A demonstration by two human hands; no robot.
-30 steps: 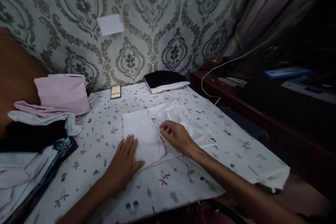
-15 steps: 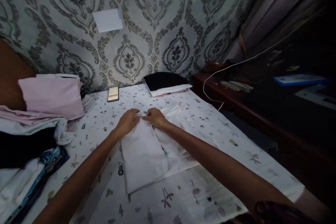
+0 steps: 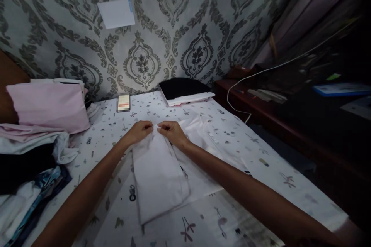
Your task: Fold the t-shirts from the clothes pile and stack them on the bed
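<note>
A white garment [image 3: 160,173], partly folded over itself, lies on a white printed sheet [image 3: 214,216]. One narrow folded panel runs toward me, while the rest spreads out to the right beneath my right forearm. At the garment's far edge, my left hand [image 3: 140,131] pinches the cloth between thumb and fingers. Close beside it, my right hand [image 3: 173,132] pinches the same edge, the fingertips of both hands nearly meeting. A small bit of cloth stands raised between them.
Piled clothes [image 3: 48,104] stand at the left, pink on top. Near the wall lie a phone [image 3: 123,102] and a folded black-and-white stack [image 3: 185,90]. A white cable [image 3: 261,71] crosses the dark red furniture [image 3: 232,92] at the right. A white paper [image 3: 116,13] hangs on the patterned wall.
The hands' pinch on the garment's far edge has tightened, and the cloth between them is lifted slightly. The view has shifted a little.
</note>
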